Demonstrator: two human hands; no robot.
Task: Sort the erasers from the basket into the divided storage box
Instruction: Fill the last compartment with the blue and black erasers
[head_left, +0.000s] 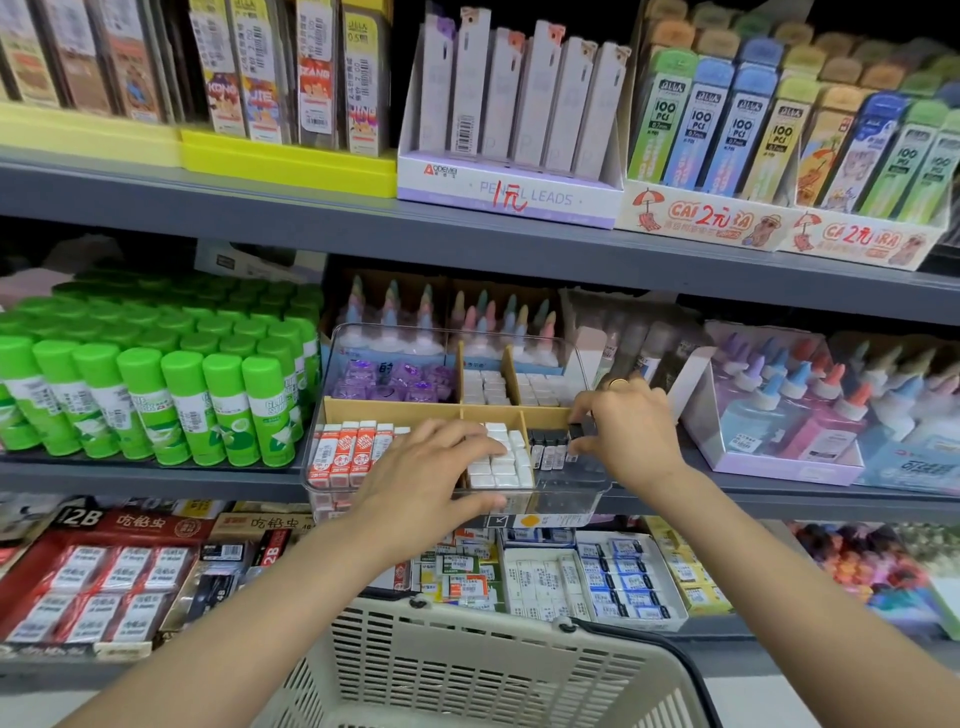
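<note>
At centre frame, the left hand (434, 467) lies spread, steadying the divided storage box (332, 470) while the right hand (621, 426) pinches a black eraser (581, 429) above its matching compartment.

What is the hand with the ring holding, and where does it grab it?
The right hand pinches a small black eraser by its sides, thumb below and fingers on top, over the storage box's front right compartment. The left hand holds nothing.

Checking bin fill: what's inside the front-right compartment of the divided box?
Dark-wrapped erasers stand in a row at its left; the right hand pinches another black eraser above them. The hand hides the compartment's right part.
</note>
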